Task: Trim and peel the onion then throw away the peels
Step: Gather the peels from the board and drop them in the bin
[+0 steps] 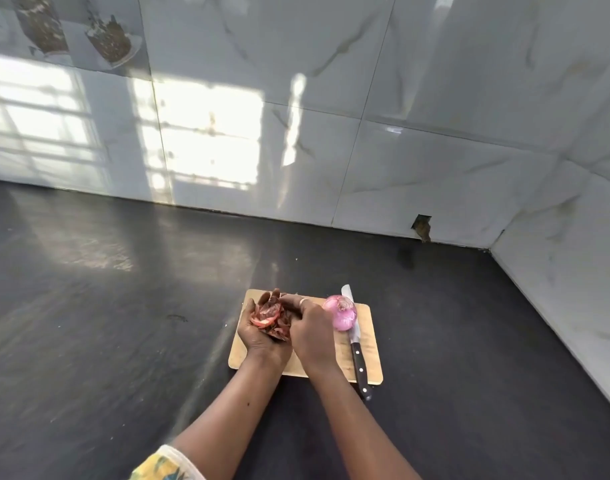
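Note:
A peeled purple onion (341, 312) lies on the right half of a wooden cutting board (367, 355), touching the blade of a black-handled knife (357, 348). My left hand (258, 332) is cupped palm up over the board's left side and holds a heap of reddish onion peels (270, 317). My right hand (308, 329) lies against that heap from the right, with its fingers curled over the peels. A ring shows on one right finger.
The board sits on a dark countertop (123, 323) that runs left and toward me. Glossy marble-look wall tiles (331, 133) stand behind and on the right, meeting in a corner. A small hole (422, 227) breaks the tile near the counter.

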`<state>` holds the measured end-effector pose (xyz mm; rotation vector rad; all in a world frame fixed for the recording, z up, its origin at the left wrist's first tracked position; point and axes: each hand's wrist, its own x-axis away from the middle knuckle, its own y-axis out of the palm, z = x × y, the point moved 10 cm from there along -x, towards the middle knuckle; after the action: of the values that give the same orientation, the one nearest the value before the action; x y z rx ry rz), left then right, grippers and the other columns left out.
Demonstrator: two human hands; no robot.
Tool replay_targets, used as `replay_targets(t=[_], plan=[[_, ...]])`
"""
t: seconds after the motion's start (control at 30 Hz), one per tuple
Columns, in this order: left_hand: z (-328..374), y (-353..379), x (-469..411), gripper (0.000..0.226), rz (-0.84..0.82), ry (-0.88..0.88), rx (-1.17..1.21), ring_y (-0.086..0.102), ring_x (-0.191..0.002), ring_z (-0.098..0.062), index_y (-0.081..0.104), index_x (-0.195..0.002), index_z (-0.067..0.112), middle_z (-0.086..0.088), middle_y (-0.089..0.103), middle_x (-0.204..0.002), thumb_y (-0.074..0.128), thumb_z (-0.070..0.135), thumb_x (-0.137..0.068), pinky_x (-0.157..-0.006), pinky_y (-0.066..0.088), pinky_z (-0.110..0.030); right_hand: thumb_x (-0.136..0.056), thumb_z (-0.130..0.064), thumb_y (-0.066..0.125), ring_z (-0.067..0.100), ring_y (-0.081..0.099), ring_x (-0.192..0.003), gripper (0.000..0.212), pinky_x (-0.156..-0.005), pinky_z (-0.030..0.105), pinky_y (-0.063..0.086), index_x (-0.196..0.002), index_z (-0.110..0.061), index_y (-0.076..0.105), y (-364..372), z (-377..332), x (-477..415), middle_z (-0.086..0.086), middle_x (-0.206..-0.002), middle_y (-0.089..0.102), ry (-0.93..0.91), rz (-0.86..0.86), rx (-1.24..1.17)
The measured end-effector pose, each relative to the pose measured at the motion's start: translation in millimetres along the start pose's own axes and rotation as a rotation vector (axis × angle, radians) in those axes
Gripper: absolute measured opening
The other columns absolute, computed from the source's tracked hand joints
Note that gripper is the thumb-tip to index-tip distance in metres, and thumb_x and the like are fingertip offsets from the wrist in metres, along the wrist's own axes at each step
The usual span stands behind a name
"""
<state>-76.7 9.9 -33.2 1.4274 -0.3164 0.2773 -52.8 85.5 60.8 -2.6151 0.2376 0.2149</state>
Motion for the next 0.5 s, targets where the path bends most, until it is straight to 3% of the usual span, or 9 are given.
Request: replay_targets(t=[0.07,0.13,0.2,0.27,0.3,0.4,0.5], plan=[[-2.5,1.3,3.2,0.038,0.007,-0.011,0.004,0.066,-0.065,-0.021,0.06,-0.074,0.011,-0.009,0.067,-0.074,0.037,0.035,-0.093,-0.069,0.057,-0.029,-0.079,0.011,0.047,0.008,0.064,-0.094,0.042,-0.084,0.002,0.041,-0.108,-0.007,0.071,-3.7,-11.3,3.3,0.005,-0.104,0.072,-0.063,0.037,0.099],[-4.2,1.8,4.4,0.046,0.015,-0.025,0.012,0.066,-0.066,-0.021,0.064,-0.07,0.01,-0.009,0.066,-0.075,0.036,0.038,-0.094,-0.077,0.051,-0.033,-0.079,0.012,0.049,0.009,0.064,-0.094,0.041,-0.08,-0.001,0.038,-0.109,-0.006,0.07,-8.3,-12.3,3.9,0.007,-0.104,0.072,-0.058,0.094,0.1],[-4.7,4.6,4.5,0.055,0.006,-0.039,0.03,0.067,-0.061,-0.021,0.068,-0.062,0.009,-0.009,0.067,-0.07,0.035,0.039,-0.094,-0.077,0.048,-0.032,-0.082,0.012,0.048,0.01,0.064,-0.095,0.039,-0.085,0.003,0.042,-0.11,-0.005,0.069,-8.8,-9.5,2.9,0.009,-0.104,0.072,-0.035,0.116,0.08],[-3.8,7.0,3.6,0.057,-0.003,-0.047,0.056,0.066,-0.06,-0.022,0.067,-0.057,0.01,-0.008,0.067,-0.068,0.034,0.04,-0.094,-0.073,0.047,-0.032,-0.084,0.01,0.05,0.013,0.066,-0.096,0.036,-0.09,0.017,0.05,-0.111,-0.005,0.068,-7.8,-4.1,0.8,0.008,-0.104,0.072,-0.001,0.126,0.039],[-3.3,6.8,2.2,0.057,0.0,-0.046,0.065,0.065,-0.062,-0.021,0.067,-0.057,0.011,-0.007,0.067,-0.068,0.034,0.04,-0.093,-0.071,0.047,-0.032,-0.084,0.01,0.053,0.012,0.066,-0.095,0.035,-0.089,0.018,0.051,-0.112,-0.005,0.068,-8.9,-0.1,-0.6,0.007,-0.104,0.072,0.028,0.134,0.004],[-0.8,2.5,-4.4,0.042,0.032,-0.036,0.081,0.061,-0.069,-0.019,0.06,-0.07,0.013,-0.006,0.064,-0.077,0.035,0.038,-0.094,-0.072,0.046,-0.031,-0.081,0.005,0.066,0.007,0.065,-0.085,0.028,-0.075,0.003,0.046,-0.107,-0.005,0.068,-23.1,14.3,-4.7,0.0,-0.092,0.07,0.121,0.21,-0.1],[7.7,1.5,-11.3,0.039,0.048,0.01,0.105,0.06,-0.075,-0.019,0.057,-0.072,0.013,-0.006,0.063,-0.077,0.034,0.035,-0.095,-0.076,0.047,-0.033,-0.083,-0.005,0.069,0.001,0.061,-0.076,0.017,-0.07,0.001,0.044,-0.099,-0.006,0.072,-33.9,34.4,-9.2,-0.013,-0.078,0.064,0.182,0.205,-0.051]])
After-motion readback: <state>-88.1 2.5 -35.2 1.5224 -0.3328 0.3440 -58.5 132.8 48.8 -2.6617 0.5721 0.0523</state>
